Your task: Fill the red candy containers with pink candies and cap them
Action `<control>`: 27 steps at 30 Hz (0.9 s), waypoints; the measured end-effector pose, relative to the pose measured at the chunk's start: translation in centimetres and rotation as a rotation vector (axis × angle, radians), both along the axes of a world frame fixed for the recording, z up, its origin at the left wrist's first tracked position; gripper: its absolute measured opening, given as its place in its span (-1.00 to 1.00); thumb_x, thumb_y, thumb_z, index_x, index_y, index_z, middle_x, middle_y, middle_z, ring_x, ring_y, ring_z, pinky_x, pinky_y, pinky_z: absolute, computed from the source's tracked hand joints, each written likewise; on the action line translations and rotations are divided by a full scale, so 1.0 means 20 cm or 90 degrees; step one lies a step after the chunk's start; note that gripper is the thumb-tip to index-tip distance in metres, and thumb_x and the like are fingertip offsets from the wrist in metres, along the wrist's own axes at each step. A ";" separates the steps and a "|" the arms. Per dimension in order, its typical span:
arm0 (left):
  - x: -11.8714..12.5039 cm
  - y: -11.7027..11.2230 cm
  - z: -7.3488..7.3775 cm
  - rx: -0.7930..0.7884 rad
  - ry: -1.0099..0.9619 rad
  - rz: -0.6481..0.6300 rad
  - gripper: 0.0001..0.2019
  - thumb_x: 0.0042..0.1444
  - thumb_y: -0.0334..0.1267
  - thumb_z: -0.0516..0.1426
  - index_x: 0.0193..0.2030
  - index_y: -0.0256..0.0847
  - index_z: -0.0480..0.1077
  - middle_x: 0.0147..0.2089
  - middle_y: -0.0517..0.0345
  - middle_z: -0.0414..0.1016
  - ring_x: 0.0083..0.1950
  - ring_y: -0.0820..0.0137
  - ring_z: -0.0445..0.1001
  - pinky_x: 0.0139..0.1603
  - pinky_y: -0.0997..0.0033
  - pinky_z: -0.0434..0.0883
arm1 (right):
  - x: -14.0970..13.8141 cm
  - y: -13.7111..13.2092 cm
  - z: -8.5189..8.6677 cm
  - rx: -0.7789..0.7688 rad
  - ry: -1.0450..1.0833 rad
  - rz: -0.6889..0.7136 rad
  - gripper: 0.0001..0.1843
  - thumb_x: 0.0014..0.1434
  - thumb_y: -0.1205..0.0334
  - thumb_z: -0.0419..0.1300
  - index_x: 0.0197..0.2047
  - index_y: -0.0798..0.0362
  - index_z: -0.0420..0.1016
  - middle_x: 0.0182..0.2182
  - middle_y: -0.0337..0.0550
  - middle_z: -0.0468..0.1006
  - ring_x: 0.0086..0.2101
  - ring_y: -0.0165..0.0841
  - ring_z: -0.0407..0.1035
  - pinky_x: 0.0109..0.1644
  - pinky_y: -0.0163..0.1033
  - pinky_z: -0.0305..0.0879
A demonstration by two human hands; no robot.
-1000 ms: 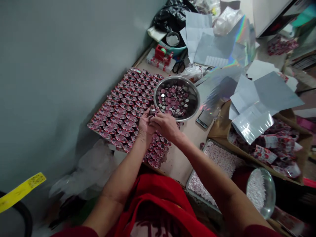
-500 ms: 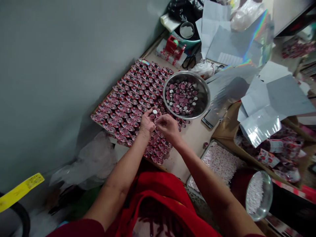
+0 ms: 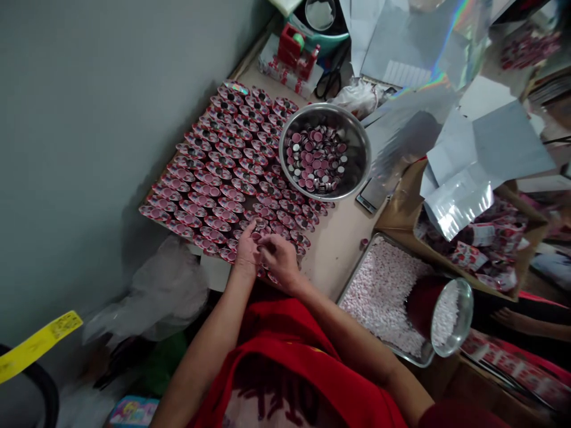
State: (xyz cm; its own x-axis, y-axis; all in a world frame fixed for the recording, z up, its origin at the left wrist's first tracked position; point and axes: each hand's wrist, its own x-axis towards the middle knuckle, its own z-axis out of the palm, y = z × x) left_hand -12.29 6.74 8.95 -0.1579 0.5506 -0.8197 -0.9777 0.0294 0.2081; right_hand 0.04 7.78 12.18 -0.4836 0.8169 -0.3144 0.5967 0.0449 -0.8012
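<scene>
Both of my hands meet at the near edge of a wide field of small red-and-pink capped containers [image 3: 223, 160] laid in rows on the table. My left hand [image 3: 248, 249] pinches one small container with curled fingers. My right hand [image 3: 280, 258] is closed right beside it, fingertips touching the same spot; what it holds is hidden. A steel bowl [image 3: 357, 134] with several loose pink and silver caps stands behind the rows.
A metal tray [image 3: 379, 291] of small white-pink pellets lies at the right, with a glass bowl [image 3: 450, 318] of pellets on it. Silver foil sheets [image 3: 486, 148], a cardboard box of packets [image 3: 482, 249], scissors [image 3: 328, 86] and a red tape dispenser [image 3: 294, 44] crowd the back. A grey wall [image 3: 89, 119] is left.
My hands came down and toward me, from just beside the steel bowl to the near edge of the rows. The view shifted so the table sits higher in frame.
</scene>
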 end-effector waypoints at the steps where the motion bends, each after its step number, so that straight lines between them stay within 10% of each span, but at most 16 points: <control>1: -0.02 -0.01 0.01 0.003 -0.008 0.015 -0.88 0.32 -0.33 0.17 -0.28 -0.20 0.46 -0.39 0.21 0.56 -0.41 0.47 0.55 -0.36 0.54 0.46 | 0.07 0.03 -0.01 -0.001 -0.014 -0.015 -0.79 0.23 0.30 0.24 -0.11 -0.04 0.68 -0.22 -0.19 0.73 -0.22 -0.30 0.58 -0.04 -0.25 0.46; 8: -0.19 -0.07 0.11 0.007 -0.019 0.079 -0.90 0.34 -0.34 0.18 -0.24 -0.19 0.46 -0.29 0.17 0.58 -0.35 0.48 0.55 -0.38 0.57 0.43 | 0.50 0.40 -0.12 0.057 -0.233 -0.124 -0.73 0.20 0.24 0.18 -0.19 0.08 0.71 -0.27 -0.01 0.73 -0.25 -0.19 0.57 -0.08 -0.15 0.44; 15: 0.02 0.04 0.16 0.034 -0.061 0.004 -0.84 0.37 -0.33 0.15 -0.25 -0.22 0.53 -0.23 0.07 0.60 -0.31 0.45 0.54 -0.38 0.54 0.42 | 0.35 0.62 -0.18 0.077 -0.371 -0.013 -0.79 0.22 0.24 0.26 -0.18 0.05 0.74 -0.10 0.02 0.74 -0.10 -0.17 0.56 -0.02 -0.18 0.33; 27: 0.06 -0.02 0.03 0.018 -0.128 -0.143 -0.66 0.27 -0.33 0.03 -0.03 -0.31 0.62 -0.23 -0.11 0.67 -0.25 0.23 0.66 -0.34 0.34 0.57 | 0.31 0.76 -0.20 0.045 -0.516 0.052 -0.69 0.14 0.13 0.44 -0.05 0.00 0.67 -0.13 0.08 0.74 -0.13 -0.03 0.59 -0.13 -0.12 0.37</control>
